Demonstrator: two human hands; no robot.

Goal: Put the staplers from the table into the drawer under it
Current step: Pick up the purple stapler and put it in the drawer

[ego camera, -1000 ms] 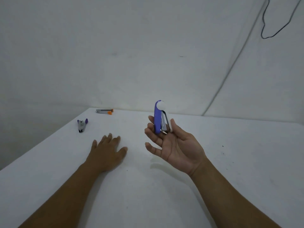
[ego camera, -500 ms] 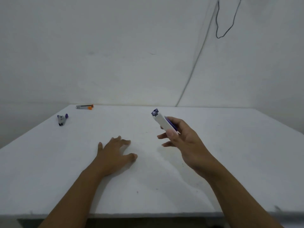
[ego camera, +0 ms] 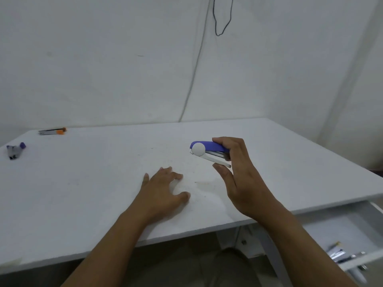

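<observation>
My right hand (ego camera: 238, 177) grips a blue and white stapler (ego camera: 204, 150) by its rear end, held level above the white table (ego camera: 83, 193). My left hand (ego camera: 163, 191) rests flat on the tabletop with fingers spread, holding nothing. A small grey and purple stapler (ego camera: 15, 151) lies at the table's far left. An orange-tipped grey stapler (ego camera: 52, 131) lies near the back left edge. The drawer (ego camera: 342, 230) under the table stands pulled out at the lower right, below and right of my right forearm.
Small metallic items (ego camera: 339, 255) lie in the drawer's front part. A white table leg (ego camera: 273, 253) slants down beside the drawer. A black cable (ego camera: 216, 21) hangs on the wall behind. A white wall closes in on the right.
My view has turned right and tilted down, bringing the open drawer into sight. My right hand has rotated the blue stapler from upright to level. My left hand stays on the table.
</observation>
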